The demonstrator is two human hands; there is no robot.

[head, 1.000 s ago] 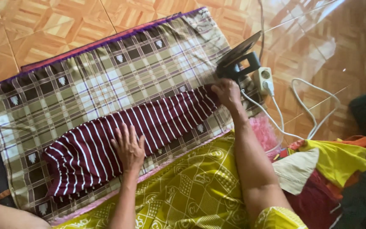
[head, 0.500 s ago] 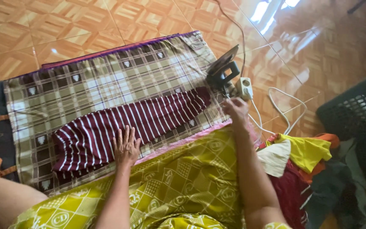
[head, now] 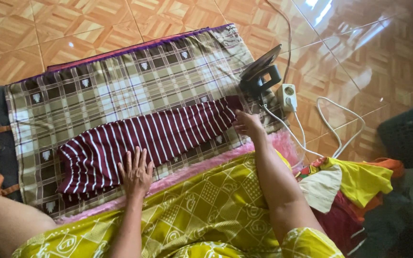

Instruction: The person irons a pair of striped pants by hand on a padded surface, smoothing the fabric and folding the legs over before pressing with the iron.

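A maroon garment with white stripes (head: 154, 138) lies stretched along a checked green and brown cloth (head: 120, 86) spread on the floor. My left hand (head: 135, 173) lies flat, fingers apart, on the garment's near edge toward its left end. My right hand (head: 248, 123) rests on the garment's right end, fingers curled at the fabric edge; whether it pinches the cloth is unclear. An electric iron (head: 262, 71) stands on its heel just beyond my right hand, apart from it.
A white socket block (head: 288, 95) with white cables (head: 331, 124) sits right of the iron on the patterned tile floor. A heap of yellow, white and red clothes (head: 354, 186) lies at right, beside a dark basket (head: 409, 134). Yellow patterned fabric (head: 201, 210) covers my lap.
My right hand has come away from beside the iron and now sits on the garment's right end. My left hand stays flat on the garment. The view has shifted.
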